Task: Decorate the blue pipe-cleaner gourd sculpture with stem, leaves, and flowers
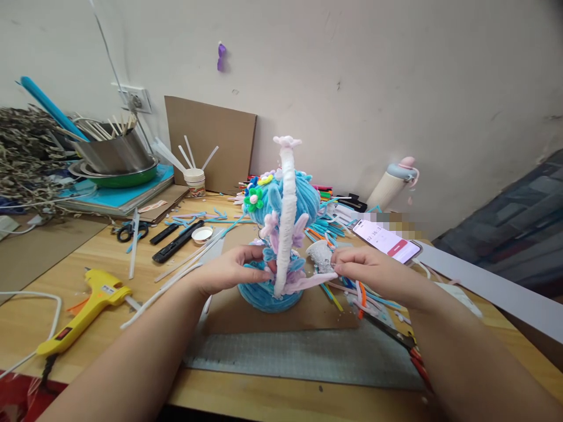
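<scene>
A fuzzy pipe-cleaner craft (308,202) stands upright in front of me, with blue round parts at top and bottom. A thick white wrapped stem (287,228) runs up its near side to a pale pink flower (287,142). My left hand (237,268) grips the craft's lower left side, its fingertips partly hidden behind the blue and pink pieces. In my right hand (369,266), thumb and fingers pinch the end of a pale pink pipe cleaner (310,283). That strip stretches rightward from the stem's foot. Just behind those fingers sits a whitish cup-shaped piece (320,257).
A yellow glue gun (94,305) lies at left. Black-handled scissors (129,230) and a black utility knife (178,241) lie farther back. Red-handled scissors (413,346), a phone (387,240) and a bottle (391,181) are at right. Cardboard (246,319) covers a cutting mat (308,357).
</scene>
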The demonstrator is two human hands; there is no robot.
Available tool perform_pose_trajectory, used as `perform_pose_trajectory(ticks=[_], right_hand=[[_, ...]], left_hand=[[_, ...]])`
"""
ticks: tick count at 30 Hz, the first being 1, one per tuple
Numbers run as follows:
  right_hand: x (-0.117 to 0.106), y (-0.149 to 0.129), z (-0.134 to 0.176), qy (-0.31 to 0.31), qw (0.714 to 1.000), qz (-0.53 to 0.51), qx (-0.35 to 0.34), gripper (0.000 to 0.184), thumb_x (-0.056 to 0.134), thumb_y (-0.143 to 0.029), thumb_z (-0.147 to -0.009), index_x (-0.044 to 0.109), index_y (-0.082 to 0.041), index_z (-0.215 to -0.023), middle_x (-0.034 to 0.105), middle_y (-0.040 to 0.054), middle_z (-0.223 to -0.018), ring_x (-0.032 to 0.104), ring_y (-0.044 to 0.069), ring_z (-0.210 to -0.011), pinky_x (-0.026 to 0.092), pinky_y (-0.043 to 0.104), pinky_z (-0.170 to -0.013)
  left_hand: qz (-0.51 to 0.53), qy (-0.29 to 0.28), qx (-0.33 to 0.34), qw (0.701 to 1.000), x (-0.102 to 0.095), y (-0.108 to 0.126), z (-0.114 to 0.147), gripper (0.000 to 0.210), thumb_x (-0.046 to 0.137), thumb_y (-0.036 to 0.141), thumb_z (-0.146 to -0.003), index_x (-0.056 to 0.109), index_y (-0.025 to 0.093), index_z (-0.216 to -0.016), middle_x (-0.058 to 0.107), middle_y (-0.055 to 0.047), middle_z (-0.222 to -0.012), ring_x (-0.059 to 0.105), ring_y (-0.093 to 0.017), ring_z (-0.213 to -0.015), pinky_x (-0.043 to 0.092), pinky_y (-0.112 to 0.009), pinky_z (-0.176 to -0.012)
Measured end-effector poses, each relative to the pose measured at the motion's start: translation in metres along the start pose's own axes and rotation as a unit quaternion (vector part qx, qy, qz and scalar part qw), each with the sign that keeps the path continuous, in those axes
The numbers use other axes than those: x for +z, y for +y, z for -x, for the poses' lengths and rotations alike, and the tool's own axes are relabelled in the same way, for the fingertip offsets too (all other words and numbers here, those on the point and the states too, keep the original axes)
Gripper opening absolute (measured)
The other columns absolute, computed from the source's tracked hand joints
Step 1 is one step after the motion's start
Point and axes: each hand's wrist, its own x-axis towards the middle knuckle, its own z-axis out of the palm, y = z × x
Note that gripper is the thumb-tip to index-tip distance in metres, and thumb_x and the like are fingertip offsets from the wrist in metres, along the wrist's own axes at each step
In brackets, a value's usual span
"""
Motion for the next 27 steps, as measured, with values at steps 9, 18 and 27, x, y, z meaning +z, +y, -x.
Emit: perform_pose_trajectory(ticks=[9,18,27], right_hand=[[-0.006,0.003,0.001,0.021,0.999,0.020,0.019,0.028,0.046,-0.035,-0.080,0.039,-0.021,-0.057,0.042,0.0003,-0.066,0.041,0.017,-0.067,0.035,0.030,-0.062],[-0.014,0.009,0.006,0.043,0.996,-0.076,-0.009,0.029,0.048,-0.038,-0.086,0.053,-0.020,-0.063,0.051,0.0001,-0.070,0.047,0.016,-0.072,0.036,0.029,-0.068],[-0.013,0.012,0.015,0.085,0.993,-0.083,0.008,0.031,0.049,-0.040,-0.085,0.053,-0.019,-0.062,0.051,0.0016,-0.069,0.048,0.017,-0.069,0.037,0.030,-0.064]], left_hand=[[-0.077,0.003,-0.009,0.997,-0.003,-0.002,0.001,0.034,0.067,0.038,-0.077,0.069,0.014,-0.101,0.068,-0.006,-0.107,0.059,-0.023,-0.103,0.044,-0.033,-0.093],[-0.092,0.013,-0.023,0.995,-0.001,0.000,0.002,0.035,0.066,0.039,-0.077,0.068,0.014,-0.102,0.069,-0.005,-0.105,0.060,-0.023,-0.102,0.044,-0.034,-0.092],[-0.086,0.010,-0.014,0.996,0.000,0.001,0.001,0.036,0.066,0.039,-0.077,0.068,0.014,-0.103,0.069,-0.006,-0.108,0.060,-0.025,-0.104,0.043,-0.035,-0.093]])
